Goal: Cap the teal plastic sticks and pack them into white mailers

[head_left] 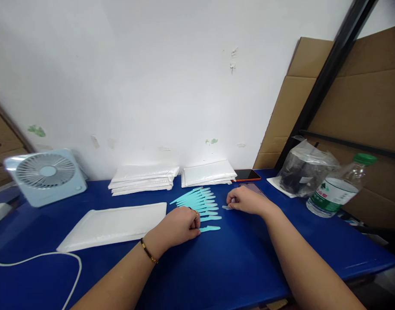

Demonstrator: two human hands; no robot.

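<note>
Several turquoise eyebrow razors [197, 198] lie fanned out side by side on the blue table, their blade ends pointing right. My left hand [180, 226] is closed at the near end of the fan, fingers pinched on the handle of the nearest eyebrow razor [211, 228], which sits a little apart from the others. To the right of the fan, my right hand [247, 200] is closed on a small clear plastic piece [226, 207] that pokes out from the fingertips. Left of the razors lies a flat white padded envelope [116, 224].
Two stacks of white padded envelopes [144, 176] stand against the wall. A light blue fan [47, 172] with a white cable [39, 257] is at left. Two phones [247, 175] lie behind my right hand. A bagged roll [302, 170] and a water bottle [337, 189] stand at right.
</note>
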